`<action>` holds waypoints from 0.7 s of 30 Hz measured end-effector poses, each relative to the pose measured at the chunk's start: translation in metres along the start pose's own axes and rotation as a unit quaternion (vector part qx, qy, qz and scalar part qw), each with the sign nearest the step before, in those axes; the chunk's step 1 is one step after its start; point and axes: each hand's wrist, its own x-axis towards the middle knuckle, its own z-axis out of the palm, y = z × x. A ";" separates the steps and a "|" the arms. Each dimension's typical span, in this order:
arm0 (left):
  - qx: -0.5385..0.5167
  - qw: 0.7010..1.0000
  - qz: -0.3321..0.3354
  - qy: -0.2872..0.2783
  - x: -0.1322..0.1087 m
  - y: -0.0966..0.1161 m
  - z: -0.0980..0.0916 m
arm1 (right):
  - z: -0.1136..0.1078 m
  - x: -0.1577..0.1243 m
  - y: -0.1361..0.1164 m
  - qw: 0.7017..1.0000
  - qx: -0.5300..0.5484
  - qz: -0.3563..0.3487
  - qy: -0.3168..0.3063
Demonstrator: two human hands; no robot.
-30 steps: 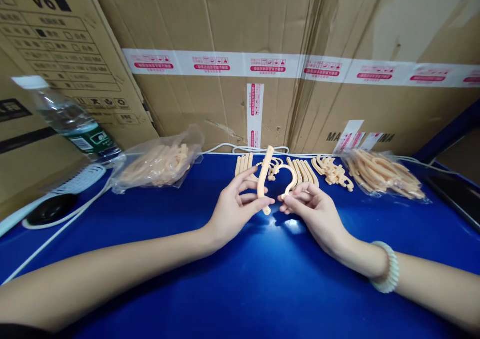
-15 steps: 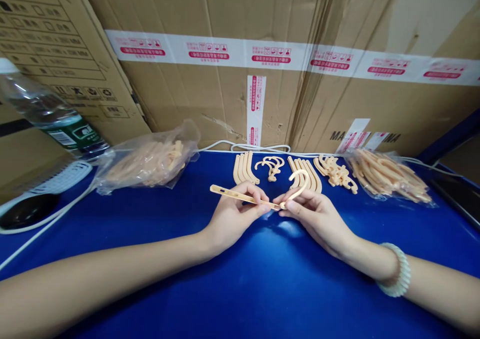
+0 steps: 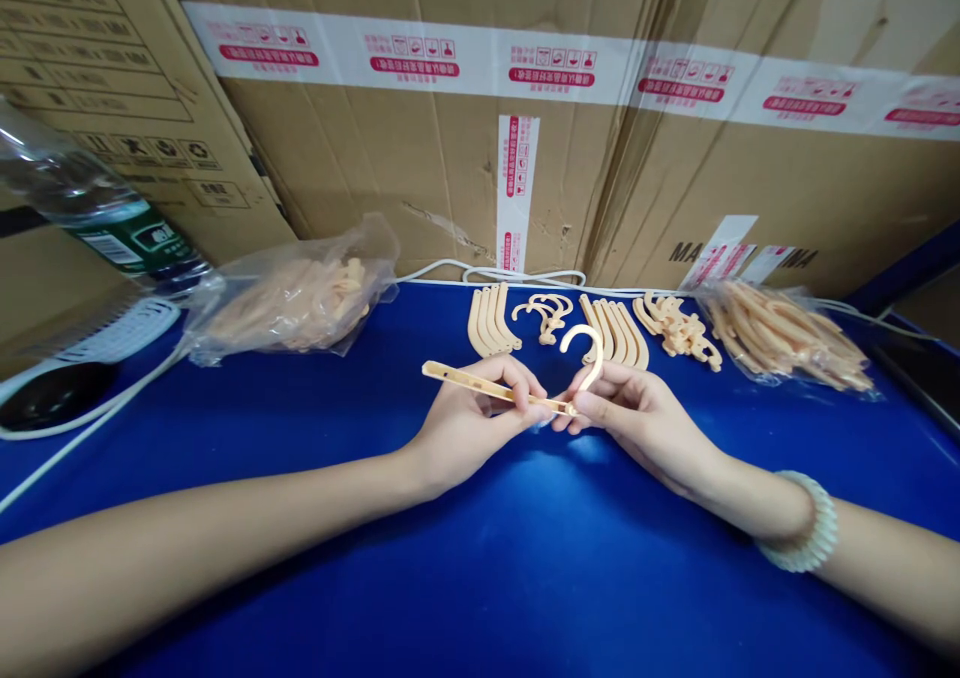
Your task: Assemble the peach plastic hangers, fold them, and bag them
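Observation:
My left hand (image 3: 480, 418) is closed on a slim beige hanger arm (image 3: 466, 380), whose free end points up and to the left. Between the fingers of my right hand (image 3: 637, 413) is the base of a beige hanger hook (image 3: 596, 346), its curve standing up and opening leftward. The arm's right end meets the hook's base between my fingertips; whether they are locked together I cannot tell. Behind my hands lie a row of hanger arms (image 3: 491, 320), a small group of hooks (image 3: 546, 310), another row of arms (image 3: 616, 333) and a pile of hooks (image 3: 679, 328).
Plastic bags of beige parts lie at left (image 3: 289, 303) and right (image 3: 787, 338). A water bottle (image 3: 112, 218), a black mouse (image 3: 56, 396) and a white cable (image 3: 97, 423) are at the left. Cardboard boxes (image 3: 390, 168) stand along the back of the blue table (image 3: 465, 578).
The hook's base has come against the end of the hanger arm, and the hook has turned more upright. The view has tilted down slightly.

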 end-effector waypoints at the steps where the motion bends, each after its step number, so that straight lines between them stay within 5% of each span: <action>1: -0.004 1.000 -0.005 -0.002 0.000 0.000 0.000 | 0.001 0.000 -0.001 1.000 -0.005 -0.003 0.000; 14: 0.005 0.999 -0.006 -0.035 -0.004 0.003 0.004 | 0.004 -0.002 -0.003 0.997 -0.072 -0.023 -0.014; 21: 0.001 0.999 -0.040 -0.006 -0.003 0.004 0.005 | 0.008 -0.005 -0.002 0.996 -0.072 -0.056 0.014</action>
